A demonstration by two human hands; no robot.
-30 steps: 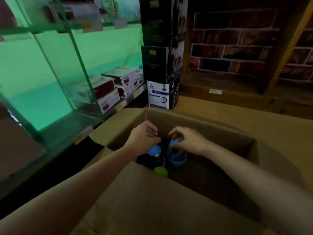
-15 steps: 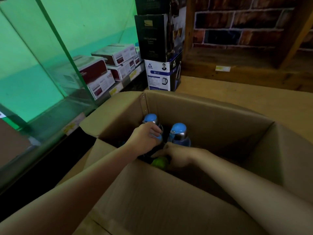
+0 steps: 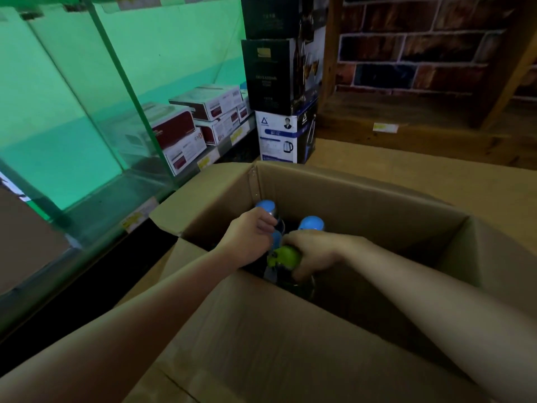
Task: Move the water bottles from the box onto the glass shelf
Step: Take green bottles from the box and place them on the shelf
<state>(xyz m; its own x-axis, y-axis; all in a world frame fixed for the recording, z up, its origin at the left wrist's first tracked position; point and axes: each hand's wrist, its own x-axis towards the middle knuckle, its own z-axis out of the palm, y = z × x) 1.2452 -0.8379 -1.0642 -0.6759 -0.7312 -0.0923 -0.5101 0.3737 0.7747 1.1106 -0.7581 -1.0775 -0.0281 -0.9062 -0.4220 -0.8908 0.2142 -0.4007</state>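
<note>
Both hands are down inside the open cardboard box (image 3: 363, 216), so the step in hand looks like the pick-up. The left hand (image 3: 250, 241) curls around a blue-capped bottle (image 3: 266, 206) near the box's far left corner, just below its cap. The right hand (image 3: 312, 253) is clamped over the neck of a green-capped bottle (image 3: 283, 256) nearer the person. A second blue-capped bottle (image 3: 311, 223) stands just behind the right hand, untouched. All three bottles are in the box. The glass shelf (image 3: 116, 199) lies to the left, beside the box, with some red-and-white boxes (image 3: 186, 141) farther along. Next, each bottle needs a straight lift clear of the box walls, then a swing left onto the glass, set down gently and upright.
</note>
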